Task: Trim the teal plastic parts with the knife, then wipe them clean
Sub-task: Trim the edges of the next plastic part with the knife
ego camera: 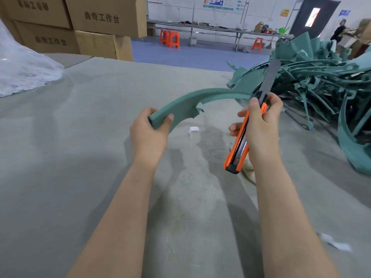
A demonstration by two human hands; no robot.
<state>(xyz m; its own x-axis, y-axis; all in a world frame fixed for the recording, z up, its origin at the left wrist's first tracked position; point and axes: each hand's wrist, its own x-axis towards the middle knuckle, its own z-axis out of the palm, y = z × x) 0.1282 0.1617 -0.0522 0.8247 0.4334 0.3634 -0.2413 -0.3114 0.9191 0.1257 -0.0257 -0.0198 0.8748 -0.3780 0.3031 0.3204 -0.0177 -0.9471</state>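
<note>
Both hands busy: left hand point(149, 131) grips the curved teal part point(192, 101), right hand point(259, 121) wraps the knife point(244, 135); trimming step, blade needs lining up on the flash.

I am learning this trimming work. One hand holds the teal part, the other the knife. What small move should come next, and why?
Probably bring the blade of the knife to the ragged flash on the inner edge of the curved teal part. The left hand grips its near end; the right hand holds the knife, blade extended, pointing away.
</note>
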